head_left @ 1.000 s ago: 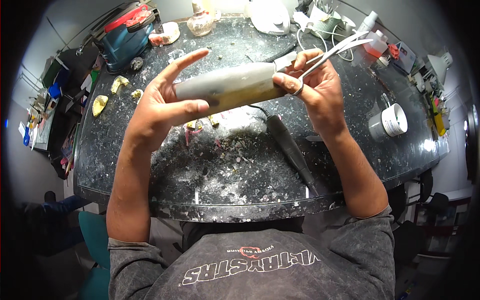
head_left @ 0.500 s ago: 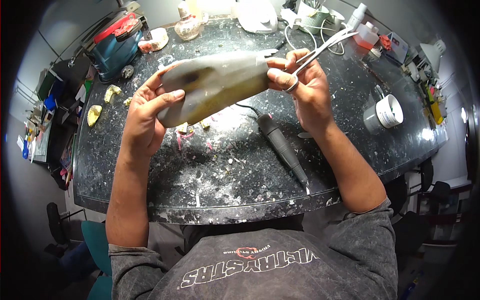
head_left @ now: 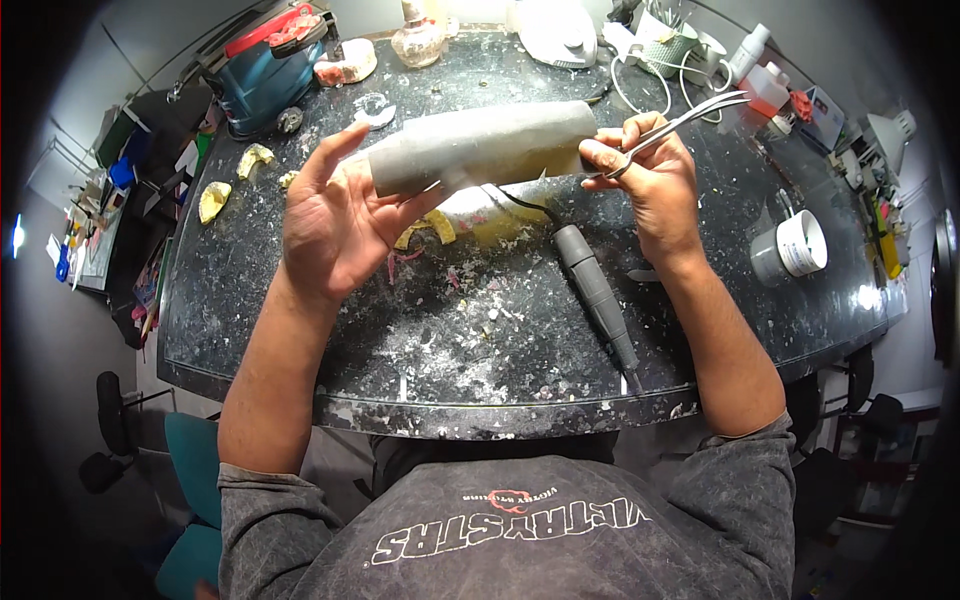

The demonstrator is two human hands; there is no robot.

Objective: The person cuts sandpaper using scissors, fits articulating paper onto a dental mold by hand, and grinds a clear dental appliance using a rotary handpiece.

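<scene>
A grey, glossy, flexible sheet (head_left: 490,135) hangs over the worktable, bowed into a long curve. Its right end is pinched between the thumb and fingers of my right hand (head_left: 655,185). A pair of metal scissors (head_left: 700,108) is in that same hand, blades pointing up to the right. My left hand (head_left: 335,230) is at the sheet's left end, palm up and fingers spread. The left thumb runs along the sheet's lower edge, touching it. Below the sheet, a grey rotary handpiece (head_left: 595,290) lies on the table, its cord partly hidden.
The dark worktable (head_left: 470,385) is spattered with white dust and crumbs. Yellow moulded pieces (head_left: 214,202) lie at left, near a blue machine (head_left: 270,90). A glass burner (head_left: 416,45) stands behind. White cups (head_left: 800,243), a pink bottle (head_left: 765,85) and looping cables are at right.
The left fingers have come off the sheet's face and spread open. The sheet has curled into a narrower bow. The right hand keeps its hold on sheet and scissors.
</scene>
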